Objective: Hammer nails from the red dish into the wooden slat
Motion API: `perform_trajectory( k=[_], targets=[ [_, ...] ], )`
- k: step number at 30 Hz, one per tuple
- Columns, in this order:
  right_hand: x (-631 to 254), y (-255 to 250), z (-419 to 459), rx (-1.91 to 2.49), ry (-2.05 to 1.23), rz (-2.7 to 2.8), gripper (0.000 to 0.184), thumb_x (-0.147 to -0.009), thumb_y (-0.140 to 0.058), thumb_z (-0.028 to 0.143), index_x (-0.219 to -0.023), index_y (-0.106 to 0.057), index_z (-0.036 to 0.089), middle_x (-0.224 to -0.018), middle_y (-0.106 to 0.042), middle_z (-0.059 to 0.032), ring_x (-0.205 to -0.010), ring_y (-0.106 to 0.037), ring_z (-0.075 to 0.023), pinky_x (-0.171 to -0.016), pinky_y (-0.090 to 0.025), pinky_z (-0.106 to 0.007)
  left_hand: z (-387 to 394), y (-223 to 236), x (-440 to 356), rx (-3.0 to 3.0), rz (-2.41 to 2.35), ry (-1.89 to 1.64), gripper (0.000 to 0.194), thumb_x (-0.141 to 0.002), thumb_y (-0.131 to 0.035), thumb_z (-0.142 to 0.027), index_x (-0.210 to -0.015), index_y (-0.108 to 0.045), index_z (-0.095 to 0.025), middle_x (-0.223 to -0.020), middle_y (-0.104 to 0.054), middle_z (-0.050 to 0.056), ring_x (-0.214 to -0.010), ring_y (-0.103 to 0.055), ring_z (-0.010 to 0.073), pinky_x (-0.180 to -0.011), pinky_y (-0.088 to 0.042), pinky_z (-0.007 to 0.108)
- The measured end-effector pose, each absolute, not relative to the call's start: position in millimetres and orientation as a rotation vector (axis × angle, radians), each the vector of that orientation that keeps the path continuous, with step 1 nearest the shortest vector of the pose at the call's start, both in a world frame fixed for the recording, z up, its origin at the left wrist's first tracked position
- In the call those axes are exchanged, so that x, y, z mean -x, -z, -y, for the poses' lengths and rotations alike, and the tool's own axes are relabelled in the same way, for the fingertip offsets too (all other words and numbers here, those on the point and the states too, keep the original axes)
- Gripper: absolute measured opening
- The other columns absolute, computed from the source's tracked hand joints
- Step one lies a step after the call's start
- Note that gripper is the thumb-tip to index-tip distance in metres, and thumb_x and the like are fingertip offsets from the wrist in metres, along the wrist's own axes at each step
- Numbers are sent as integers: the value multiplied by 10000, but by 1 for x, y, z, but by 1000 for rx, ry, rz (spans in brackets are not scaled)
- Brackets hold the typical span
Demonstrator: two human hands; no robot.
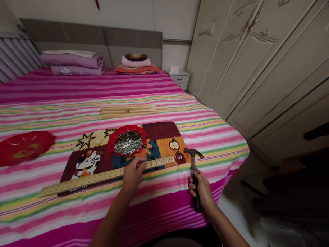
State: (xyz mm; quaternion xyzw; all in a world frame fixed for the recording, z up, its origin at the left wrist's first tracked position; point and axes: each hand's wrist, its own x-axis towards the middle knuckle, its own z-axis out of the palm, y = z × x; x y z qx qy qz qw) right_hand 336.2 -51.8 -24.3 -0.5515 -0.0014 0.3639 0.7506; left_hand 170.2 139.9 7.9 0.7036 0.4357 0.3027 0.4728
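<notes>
My right hand (201, 189) grips the black handle of a claw hammer (193, 165), its metal head pointing away from me, right of the wooden strip. My left hand (134, 172) is closed in a pinch over the strip; whatever sits between the fingertips is too small to make out. The long wooden strip (101, 177) has rows of small holes along its left part, and several nails (162, 160) stand up in its right part. Just beyond my left hand, a red scalloped bowl (111, 139) holds a heap of loose nails (129, 142). A patterned mat (164, 129) lies beneath strip and bowl.
All this rests on a bed with a striped cover (208, 136). Farther back lie several wooden strips (128, 111). A red plate (22, 146) is at the left. Folded bedding (73, 62) sits near the headboard, and a wardrobe (240, 63) stands at the right.
</notes>
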Motion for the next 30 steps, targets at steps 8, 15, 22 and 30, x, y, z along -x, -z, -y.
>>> perform_trajectory(
  k=[8,15,22,30],
  targets=[
    [-315,-2,55,1380,-729,148,518,-739,-608,467,-1186,-473,241,-561,-513,88,-352,-403,-70,-248,-284,-140,-136,-13,-172,-1865,-1102,-751,161,-668,-544,-353,-702,-612,-212,-557,-573,-44,-537,-526,111,-568,-414,216],
    [-302,-58,44,1664,-637,1101,360,-860,-511,311,-1201,-605,243,-669,-637,5,-610,-608,-155,-605,-504,-266,-137,-6,-171,-1908,-1099,-758,179,-687,-524,-358,-702,-618,-206,-567,-550,-39,-539,-499,106,-553,-394,209],
    [-296,-71,30,1737,-600,1308,429,-850,-513,255,-1277,-555,274,-1025,-709,-70,-933,-654,-271,-850,-485,-391,-137,1,-172,-1923,-1086,-792,135,-692,-518,-306,-690,-604,-202,-563,-530,-45,-534,-481,95,-550,-374,201],
    [-295,-69,27,1742,-586,1332,417,-861,-496,267,-1274,-555,274,-1008,-710,-65,-903,-663,-256,-824,-499,-371,-137,3,-172,-1902,-1078,-776,143,-705,-512,-310,-676,-597,-199,-593,-559,-28,-567,-506,103,-563,-380,208]
  ],
)
